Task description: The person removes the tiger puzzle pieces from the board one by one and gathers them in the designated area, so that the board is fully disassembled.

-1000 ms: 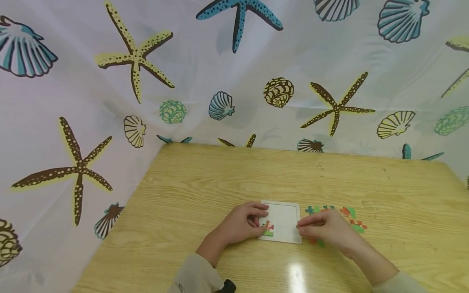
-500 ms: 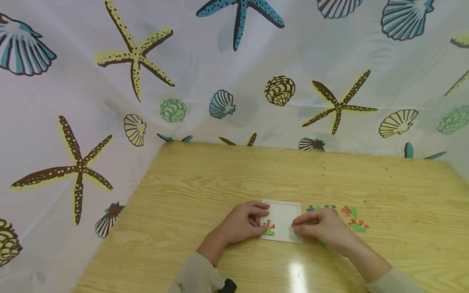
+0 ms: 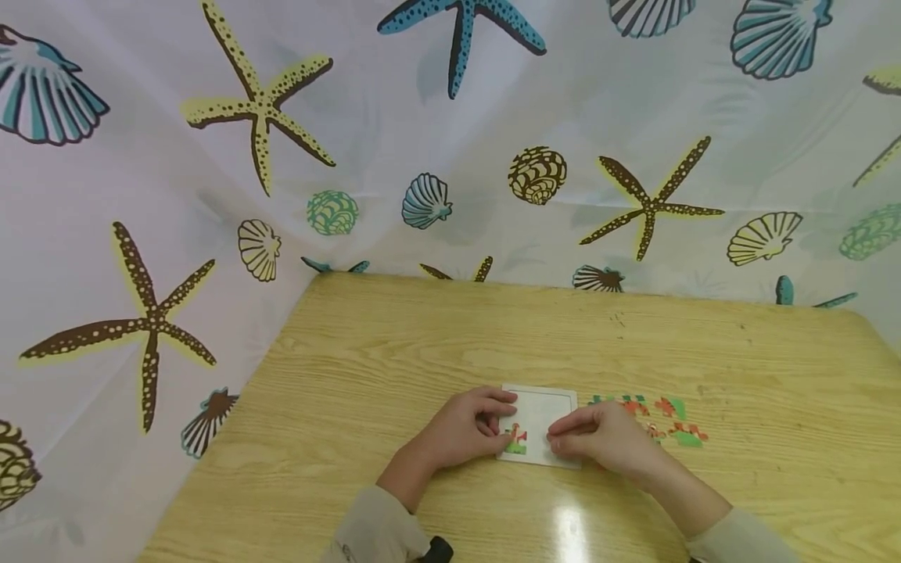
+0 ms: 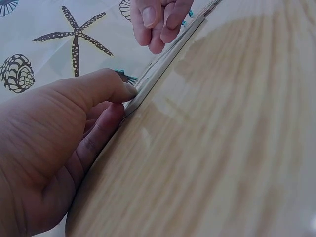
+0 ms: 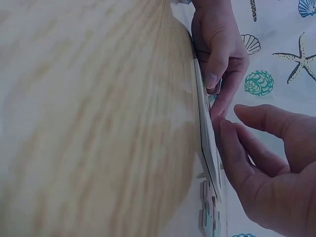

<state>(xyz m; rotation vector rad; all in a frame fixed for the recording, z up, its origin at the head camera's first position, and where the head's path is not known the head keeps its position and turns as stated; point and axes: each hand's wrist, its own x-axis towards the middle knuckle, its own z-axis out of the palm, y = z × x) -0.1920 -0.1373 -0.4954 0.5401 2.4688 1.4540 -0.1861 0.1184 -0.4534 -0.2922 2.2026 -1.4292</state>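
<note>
My left hand (image 3: 464, 430) grips the left edge of a white puzzle tray (image 3: 545, 414) lying on the table. In the left wrist view its thumb (image 4: 116, 86) lies on the tray's rim. A printed puzzle piece (image 3: 517, 439), green, red and orange, sits in the tray's lower left, partly behind that hand. My right hand (image 3: 608, 438) is over the tray's right side, fingers pointing left. In the right wrist view, its thumb (image 5: 261, 118) and bent fingers (image 5: 232, 145) stand apart. I see no piece between them. Where the fingertips meet the tray surface is unclear.
Several loose puzzle pieces (image 3: 688, 434) in red, green and blue lie right of the tray, some hidden behind the right hand. A white cloth (image 3: 450, 141) with starfish and shells hangs along the back and left of the wooden table (image 3: 394, 336).
My right hand has moved left from the tray's right edge to over its surface, uncovering more loose pieces. My left hand stays on the tray's left edge.
</note>
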